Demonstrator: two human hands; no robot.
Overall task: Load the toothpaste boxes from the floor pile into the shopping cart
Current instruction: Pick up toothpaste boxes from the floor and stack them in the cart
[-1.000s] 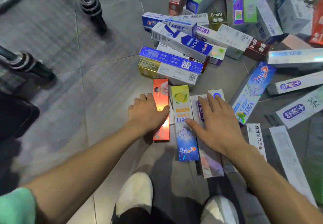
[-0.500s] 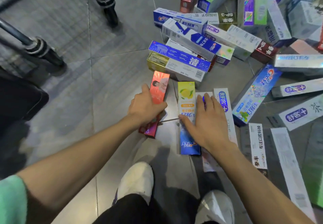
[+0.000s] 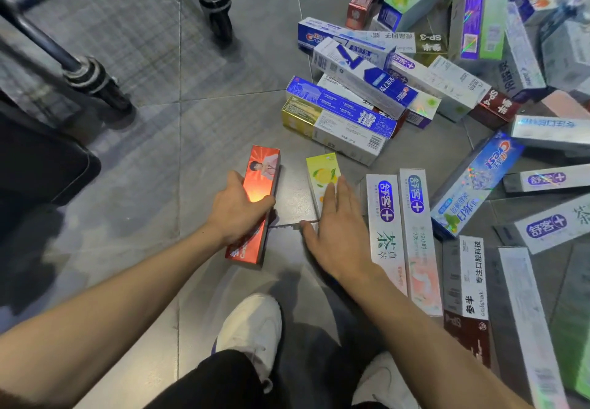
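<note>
The left hand (image 3: 238, 214) grips a red toothpaste box (image 3: 255, 204) across its middle, thumb on one long edge and fingers wrapped over the other, with the box's near end tilted over the grey tiled floor (image 3: 207, 140). The right hand (image 3: 335, 233) lies flat with straight fingers on a yellow lemon-print toothpaste box (image 3: 322, 175), covering its near half, so it holds nothing in a grasp. Just to the right of that hand lie two white boxes with purple logos (image 3: 388, 217), side by side and parallel on the floor. Beyond them, the pile of toothpaste boxes (image 3: 415, 83) spreads across the upper right, many stacked crosswise and overlapping. At the upper left stand two black cart wheels (image 3: 215, 0) on dark metal legs. Two white shoes (image 3: 252, 329) show at the bottom edge, between the forearms.
</note>
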